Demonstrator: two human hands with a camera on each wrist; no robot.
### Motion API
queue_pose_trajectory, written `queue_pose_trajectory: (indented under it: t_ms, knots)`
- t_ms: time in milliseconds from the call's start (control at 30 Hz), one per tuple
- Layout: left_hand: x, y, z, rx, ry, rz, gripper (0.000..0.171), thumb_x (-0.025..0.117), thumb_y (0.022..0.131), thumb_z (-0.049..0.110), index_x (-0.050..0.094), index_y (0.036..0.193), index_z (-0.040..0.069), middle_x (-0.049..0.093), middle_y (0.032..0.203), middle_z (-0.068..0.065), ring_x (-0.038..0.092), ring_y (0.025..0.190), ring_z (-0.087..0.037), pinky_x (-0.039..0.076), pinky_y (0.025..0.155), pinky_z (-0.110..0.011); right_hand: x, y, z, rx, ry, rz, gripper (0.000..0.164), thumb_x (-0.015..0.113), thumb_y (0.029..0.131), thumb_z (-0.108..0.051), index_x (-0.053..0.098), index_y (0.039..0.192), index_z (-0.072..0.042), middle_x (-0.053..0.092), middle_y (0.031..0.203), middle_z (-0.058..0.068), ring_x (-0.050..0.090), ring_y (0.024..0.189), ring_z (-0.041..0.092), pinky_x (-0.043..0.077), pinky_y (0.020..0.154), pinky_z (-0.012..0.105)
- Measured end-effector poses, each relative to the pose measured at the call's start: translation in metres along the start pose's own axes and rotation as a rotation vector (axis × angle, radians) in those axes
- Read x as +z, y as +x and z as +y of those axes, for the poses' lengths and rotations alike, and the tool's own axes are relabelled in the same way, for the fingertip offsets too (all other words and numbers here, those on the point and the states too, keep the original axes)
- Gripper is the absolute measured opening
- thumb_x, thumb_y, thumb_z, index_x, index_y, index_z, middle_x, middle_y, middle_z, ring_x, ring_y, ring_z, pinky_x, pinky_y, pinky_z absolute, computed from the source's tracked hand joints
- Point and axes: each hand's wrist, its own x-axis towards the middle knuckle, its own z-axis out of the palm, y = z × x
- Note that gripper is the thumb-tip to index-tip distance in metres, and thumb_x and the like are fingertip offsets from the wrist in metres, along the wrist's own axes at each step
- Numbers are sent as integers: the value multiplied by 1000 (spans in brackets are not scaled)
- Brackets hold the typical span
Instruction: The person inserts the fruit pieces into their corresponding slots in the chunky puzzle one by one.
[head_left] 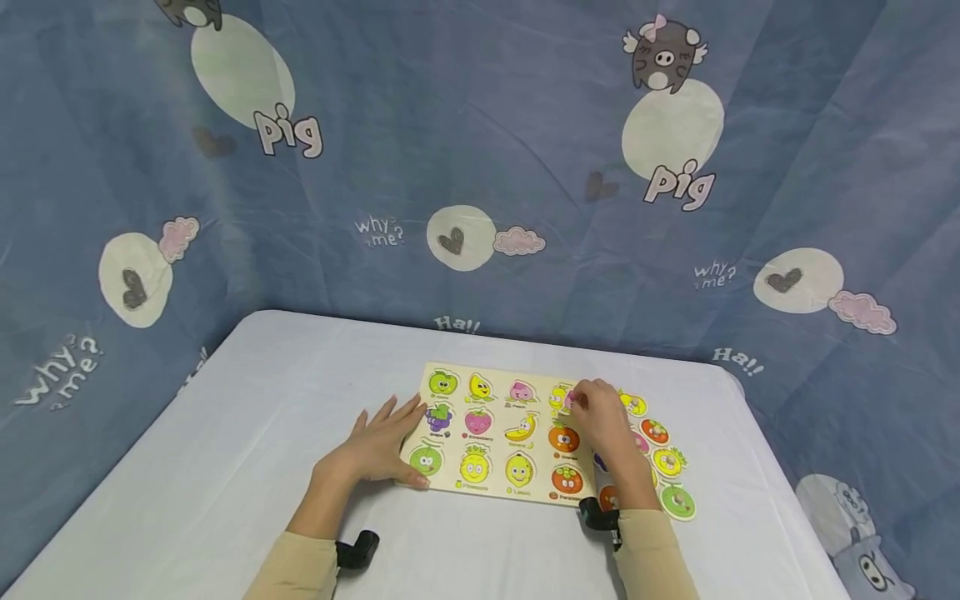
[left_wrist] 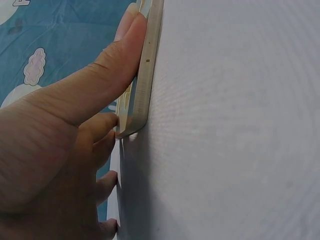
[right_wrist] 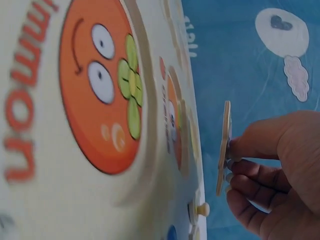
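A cream wooden fruit puzzle board with rows of smiling fruit pictures lies flat on the table. My left hand rests at its left end with fingers spread. In the left wrist view the thumb lies along the top by the board's edge. Over the board's far right corner, my right hand pinches a pink puzzle piece. The right wrist view shows this thin puzzle piece edge-on, raised off the board, with the fingertips at its knob side.
Several loose knobbed fruit pieces, among them a green one and a red one, lie right of the board, partly under the right forearm. The white table meets a blue patterned cloth behind. Each wrist wears a black camera mount.
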Motion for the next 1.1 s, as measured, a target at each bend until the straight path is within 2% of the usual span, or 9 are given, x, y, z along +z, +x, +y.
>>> queue_pose_trajectory:
  t_ms: [300, 467, 600, 867, 1100]
  knots:
    - [0, 0, 0, -1, -3, 5, 133, 88, 49, 65, 30, 157, 14, 20, 167, -4, 8, 155, -39, 1, 118, -73, 4, 1, -6, 9, 3, -43, 5, 68, 91, -14, 69, 92, -10, 62, 87, 5, 52, 82, 20, 48, 75, 35]
    - [0, -2, 0, -2, 1, 3, 131, 90, 51, 61, 30, 157, 13, 20, 167, -4, 7, 155, -39, 1, 118, -73, 5, 2, -8, 20, 8, -25, 4, 68, 91, -14, 69, 92, -10, 61, 86, 5, 52, 80, 20, 47, 74, 34]
    - [0, -2, 1, 3, 0, -2, 130, 90, 52, 60, 29, 157, 13, 19, 167, -4, 7, 155, -40, 1, 117, -73, 4, 3, -10, 1, 24, -9, 3, 67, 90, -12, 69, 91, -10, 60, 85, 5, 52, 80, 20, 47, 74, 35]
    - [-1, 0, 1, 8, 14, -5, 130, 89, 52, 62, 29, 157, 15, 20, 167, -3, 7, 156, -39, 2, 118, -73, 13, 7, -16, -6, 31, -35, 4, 68, 91, -13, 69, 93, -10, 62, 88, 5, 52, 82, 20, 49, 77, 35]
    - [0, 0, 0, -4, 4, -2, 130, 90, 51, 61, 30, 157, 15, 20, 167, -2, 7, 156, -38, 1, 118, -73, 18, 8, -22, -36, 37, -33, 3, 69, 91, -14, 70, 93, -12, 63, 88, 4, 53, 80, 18, 52, 75, 35]
